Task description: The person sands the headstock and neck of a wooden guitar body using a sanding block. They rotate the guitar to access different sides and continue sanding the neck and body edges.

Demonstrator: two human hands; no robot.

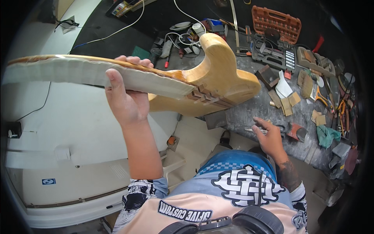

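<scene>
My left hand (128, 95) is closed around the neck of a pale wooden guitar body (218, 58), its thumb on the near side and fingertips over the far edge. A whitish strip of tape or paper (156, 82) covers one face of the neck, which runs off to the left. Dark and light wood blocks (206, 95) show where the neck meets the body. Over the bench, my right hand (269, 136) hovers at or touches what look like scissors (250, 130), mostly hidden beneath it. Its thumb and forefinger are apart.
A grey dusty workbench (241, 117) carries an orange tool case (276, 23), a socket set (274, 52), a wooden box (317, 62), sandpaper pieces (287, 106), a green cloth (328, 135) and an orange-and-grey block (297, 132). White cables (183, 37) trail behind the guitar.
</scene>
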